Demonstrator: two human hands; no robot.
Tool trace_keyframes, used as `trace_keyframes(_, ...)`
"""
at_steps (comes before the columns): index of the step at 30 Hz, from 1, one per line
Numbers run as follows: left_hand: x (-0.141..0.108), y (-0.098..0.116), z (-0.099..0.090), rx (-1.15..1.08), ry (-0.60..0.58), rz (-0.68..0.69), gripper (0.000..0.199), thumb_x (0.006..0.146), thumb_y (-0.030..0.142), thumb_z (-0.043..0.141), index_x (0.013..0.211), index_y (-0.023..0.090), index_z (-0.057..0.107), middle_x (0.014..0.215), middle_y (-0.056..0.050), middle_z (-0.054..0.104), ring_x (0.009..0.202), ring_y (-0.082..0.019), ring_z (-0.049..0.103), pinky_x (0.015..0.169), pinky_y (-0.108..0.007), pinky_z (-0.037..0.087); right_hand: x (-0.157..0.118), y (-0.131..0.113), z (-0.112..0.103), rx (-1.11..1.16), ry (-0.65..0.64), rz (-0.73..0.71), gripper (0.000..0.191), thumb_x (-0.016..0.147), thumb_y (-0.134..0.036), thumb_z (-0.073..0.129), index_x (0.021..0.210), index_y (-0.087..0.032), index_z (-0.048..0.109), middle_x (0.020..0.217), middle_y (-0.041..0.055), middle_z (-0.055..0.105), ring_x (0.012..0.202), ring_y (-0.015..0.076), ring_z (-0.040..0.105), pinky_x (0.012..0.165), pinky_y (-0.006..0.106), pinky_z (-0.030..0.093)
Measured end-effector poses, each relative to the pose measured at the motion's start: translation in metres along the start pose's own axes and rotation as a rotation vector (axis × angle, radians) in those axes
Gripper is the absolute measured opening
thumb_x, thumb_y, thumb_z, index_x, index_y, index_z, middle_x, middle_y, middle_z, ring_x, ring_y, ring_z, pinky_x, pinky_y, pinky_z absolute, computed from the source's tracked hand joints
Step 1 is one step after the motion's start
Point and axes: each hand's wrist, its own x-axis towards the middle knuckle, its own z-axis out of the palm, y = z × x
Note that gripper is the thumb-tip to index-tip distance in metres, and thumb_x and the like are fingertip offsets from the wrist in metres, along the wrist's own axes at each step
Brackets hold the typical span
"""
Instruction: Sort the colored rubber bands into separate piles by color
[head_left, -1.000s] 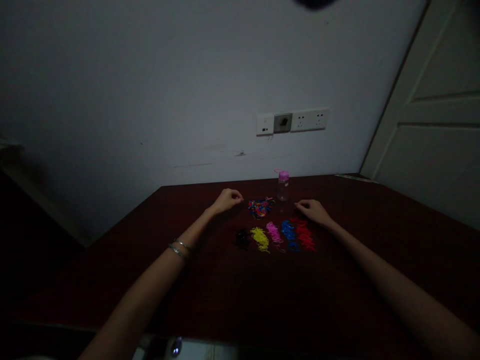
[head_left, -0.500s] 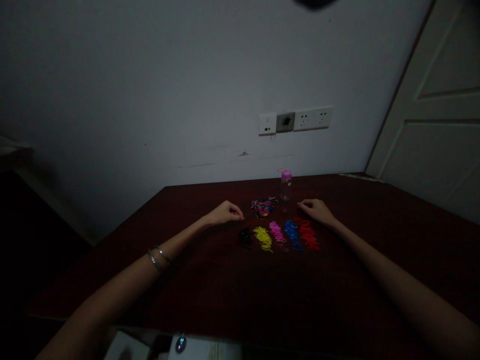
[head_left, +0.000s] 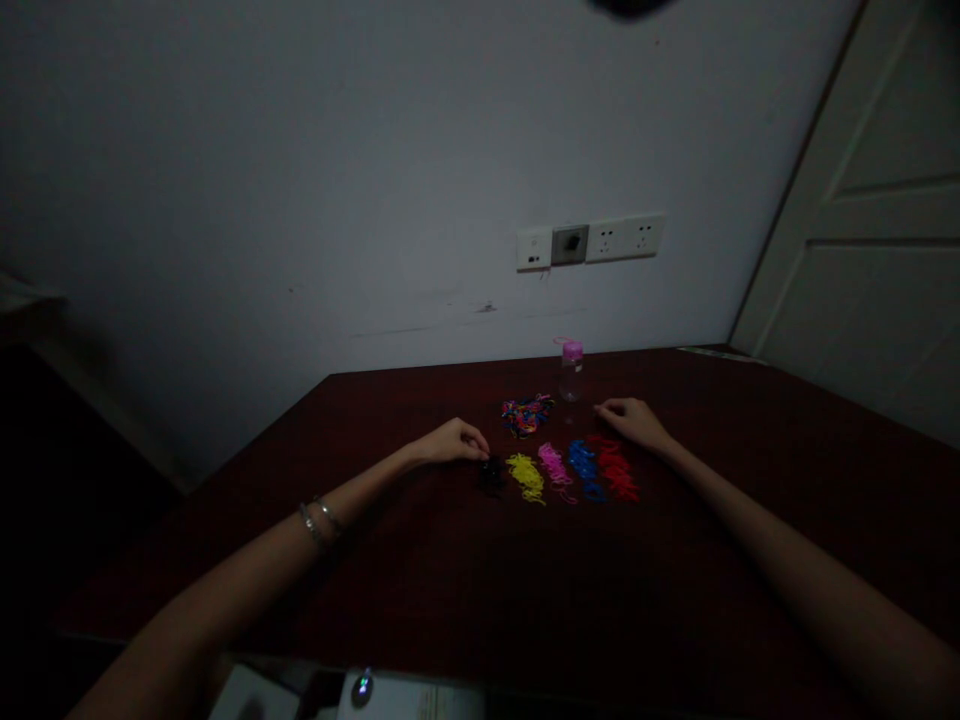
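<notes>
My left hand (head_left: 454,441) is at the top edge of a small black pile (head_left: 491,474), thumb and fingers pinched together; anything between them is too small and dark to make out. To the right lie sorted piles of thin strands that look like rubber bands: yellow (head_left: 527,478), pink (head_left: 555,466), blue (head_left: 585,470) and red (head_left: 618,470). Behind these is a mixed-colour pile (head_left: 527,414). My right hand (head_left: 632,421) rests just beyond the red pile with its fingers closed; whether they hold anything is hidden.
A clear bottle with a pink lid (head_left: 572,372) stands upright near the back of the dark red table (head_left: 420,620). Wall sockets (head_left: 590,243) are above it. White items (head_left: 405,697) sit below the table's front edge. A panelled door (head_left: 877,240) is at the right.
My left hand has moved down toward me, from beside the mixed pile to the black pile. My right hand and the piles look unchanged.
</notes>
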Motion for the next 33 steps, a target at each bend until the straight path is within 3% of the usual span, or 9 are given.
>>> trace_keyframes(4,0.011,-0.011,-0.006,-0.021,0.080,-0.009,0.034,0.062,0.037,0.063,0.081,0.009,0.067,0.066,-0.003,0.061,0.057,-0.009,0.049,0.054,-0.019,0.035,0.001,0.001,0.000,0.000,-0.006,0.011,0.041,0.077,-0.047,0.040,0.077,-0.015,0.067,0.074,0.0059,0.067,0.067,0.0190,0.059,0.059,0.026,0.039)
trace_keyframes(9,0.036,-0.028,-0.012,-0.022,0.307,-0.038,0.031,0.062,0.037,0.062,0.076,0.009,0.067,0.067,-0.004,0.062,0.059,-0.010,0.051,0.055,-0.021,0.037,0.000,-0.001,0.000,-0.001,0.004,0.014,0.041,0.077,-0.046,0.040,0.077,-0.015,0.067,0.074,0.0065,0.067,0.068,0.0193,0.059,0.059,0.026,0.040)
trace_keyframes(11,0.044,-0.029,-0.014,-0.035,0.339,-0.031,0.029,0.061,0.035,0.063,0.074,0.009,0.067,0.067,-0.004,0.062,0.059,-0.010,0.051,0.055,-0.021,0.037,-0.001,-0.002,-0.001,-0.004,0.011,0.003,0.041,0.078,-0.046,0.040,0.076,-0.015,0.067,0.074,0.0062,0.067,0.067,0.0189,0.059,0.059,0.026,0.040)
trace_keyframes(13,0.047,-0.024,-0.015,-0.043,0.241,-0.020,0.027,0.061,0.034,0.064,0.073,0.010,0.067,0.067,-0.004,0.062,0.059,-0.010,0.050,0.054,-0.020,0.036,-0.001,-0.003,-0.001,-0.007,0.012,0.002,0.042,0.078,-0.047,0.039,0.074,-0.016,0.067,0.070,0.0055,0.067,0.064,0.0183,0.059,0.057,0.025,0.039)
trace_keyframes(16,0.042,-0.008,-0.016,-0.013,-0.040,0.000,0.024,0.060,0.031,0.065,0.073,0.012,0.068,0.064,-0.003,0.062,0.056,-0.009,0.049,0.053,-0.019,0.034,-0.002,-0.003,-0.001,-0.007,0.003,0.015,0.042,0.077,-0.048,0.039,0.074,-0.016,0.067,0.067,0.0048,0.066,0.061,0.0175,0.057,0.054,0.025,0.038)
trace_keyframes(18,0.037,0.005,-0.015,0.041,-0.149,0.034,0.022,0.060,0.030,0.065,0.073,0.013,0.069,0.061,-0.001,0.061,0.054,-0.008,0.047,0.051,-0.019,0.032,-0.002,-0.003,-0.001,-0.004,0.000,0.009,0.041,0.077,-0.047,0.040,0.075,-0.016,0.067,0.068,0.0048,0.066,0.061,0.0173,0.057,0.055,0.024,0.038)
trace_keyframes(23,0.033,0.020,-0.006,0.140,-0.255,0.050,0.019,0.059,0.026,0.066,0.073,0.014,0.070,0.054,0.001,0.058,0.050,-0.007,0.045,0.048,-0.018,0.029,-0.001,-0.002,0.000,-0.018,-0.001,-0.007,0.042,0.078,-0.047,0.040,0.075,-0.016,0.067,0.071,0.0052,0.067,0.064,0.0178,0.058,0.057,0.025,0.038)
trace_keyframes(33,0.037,0.017,-0.004,0.180,-0.307,-0.012,0.011,0.057,0.019,0.065,0.066,0.015,0.069,0.056,0.000,0.061,0.051,-0.008,0.049,0.050,-0.018,0.033,0.000,0.002,0.002,0.000,0.003,-0.003,0.041,0.077,-0.047,0.040,0.074,-0.017,0.067,0.071,0.0048,0.067,0.065,0.0180,0.059,0.057,0.025,0.039)
